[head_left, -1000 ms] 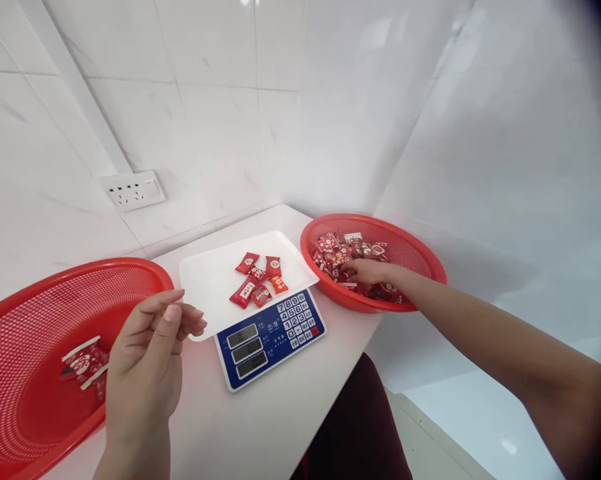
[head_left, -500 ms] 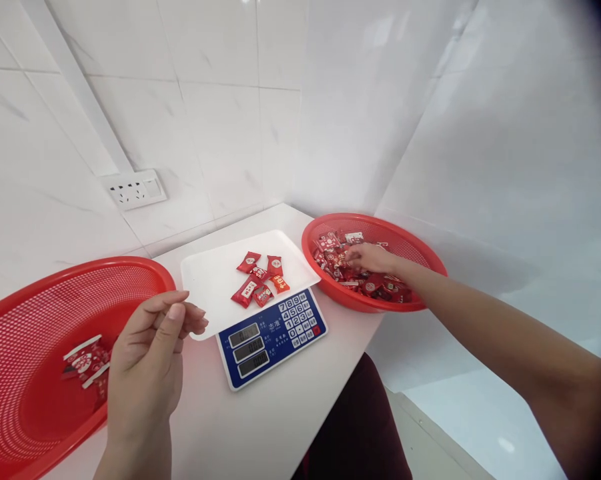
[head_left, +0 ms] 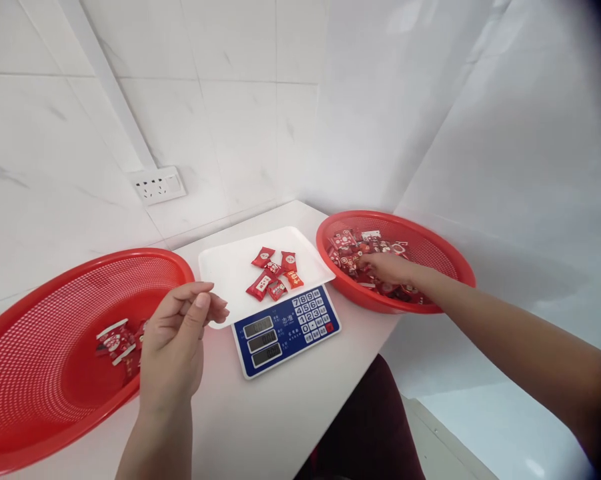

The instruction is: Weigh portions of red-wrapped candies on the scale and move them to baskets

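Observation:
My right hand point(head_left: 387, 268) reaches into the right red mesh basket point(head_left: 460, 270). Its fingers are bent together, with the tips down among the red wrapped candies point(head_left: 347, 257); what they grip is hidden. My left hand point(head_left: 180, 327) hovers between the left basket and the scale, holding nothing, its thumb and loosely curled fingers a little apart. Several red candies point(head_left: 273, 270) lie in a loose group on the white tray point(head_left: 230, 267) of a digital scale with a blue keypad panel point(head_left: 286, 330).
A bigger red mesh basket point(head_left: 35, 360) stands at the left with a few wrapped candies point(head_left: 120, 343) in it. All this rests on a white table point(head_left: 260, 420) against a tiled wall with a power socket point(head_left: 157, 185). My dark-clothed leg point(head_left: 375, 427) is below the table edge.
My right hand has sunk slightly deeper among the candies in the right basket. The view has shifted left, so everything appears further right. The candies on the tray look unchanged.

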A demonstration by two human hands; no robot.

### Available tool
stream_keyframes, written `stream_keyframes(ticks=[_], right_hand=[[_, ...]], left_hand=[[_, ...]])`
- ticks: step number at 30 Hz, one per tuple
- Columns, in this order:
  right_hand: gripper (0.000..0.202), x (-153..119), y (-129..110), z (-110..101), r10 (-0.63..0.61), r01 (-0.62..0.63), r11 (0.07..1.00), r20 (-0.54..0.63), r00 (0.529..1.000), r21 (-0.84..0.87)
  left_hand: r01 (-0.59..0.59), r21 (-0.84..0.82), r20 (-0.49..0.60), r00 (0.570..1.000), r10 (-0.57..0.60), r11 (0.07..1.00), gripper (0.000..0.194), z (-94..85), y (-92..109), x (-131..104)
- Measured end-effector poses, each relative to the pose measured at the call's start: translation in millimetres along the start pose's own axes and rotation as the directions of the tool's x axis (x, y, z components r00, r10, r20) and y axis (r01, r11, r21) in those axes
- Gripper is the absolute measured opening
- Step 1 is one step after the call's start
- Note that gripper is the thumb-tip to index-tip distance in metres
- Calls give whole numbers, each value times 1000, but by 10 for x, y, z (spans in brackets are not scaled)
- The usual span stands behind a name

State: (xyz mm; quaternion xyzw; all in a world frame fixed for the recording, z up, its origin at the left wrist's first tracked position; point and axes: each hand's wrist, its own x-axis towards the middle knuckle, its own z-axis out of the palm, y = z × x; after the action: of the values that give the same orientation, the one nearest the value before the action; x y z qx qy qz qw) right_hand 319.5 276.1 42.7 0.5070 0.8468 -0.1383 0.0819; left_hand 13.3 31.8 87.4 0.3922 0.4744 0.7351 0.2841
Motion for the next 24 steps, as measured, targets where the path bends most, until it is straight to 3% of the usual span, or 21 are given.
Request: stream_keyframes(ticks=[4,9,12,15,17,19,21,24], right_hand=[[27,-167,-50,-164,92,-92,996,-183,979,8],[26,-570,-259,-224,204,-70,942,-394,896,329],[35,-843,-364,-36,236,61,791,-396,888,609],[46,-1099,-530,315,109,210,567,-325,939,797],[49,-1248,-720,561,-76,275,401,-267,961,874],[50,-1370,-947,760,-206,210,311,-149,967,927],[57,-1458,-1156,901,-294,155,267,-73,953,951],[65,-1516,-1345,1042,-335,122,287,-20,942,950]], left_hand=[[-14,4,-6,1000,14,1000,11,1,15,-7],[-24,18,3,1000,24,1000,9,-4,25,-8],[-37,42,24,999,36,998,9,38,26,-49],[-12,164,133,991,-10,986,10,151,0,-159],[38,339,301,942,-146,940,13,251,-52,-269],[57,504,453,832,-320,862,21,340,-137,-399],[68,584,531,721,-444,809,29,393,-241,-539],[147,602,562,621,-547,785,36,406,-389,-745]])
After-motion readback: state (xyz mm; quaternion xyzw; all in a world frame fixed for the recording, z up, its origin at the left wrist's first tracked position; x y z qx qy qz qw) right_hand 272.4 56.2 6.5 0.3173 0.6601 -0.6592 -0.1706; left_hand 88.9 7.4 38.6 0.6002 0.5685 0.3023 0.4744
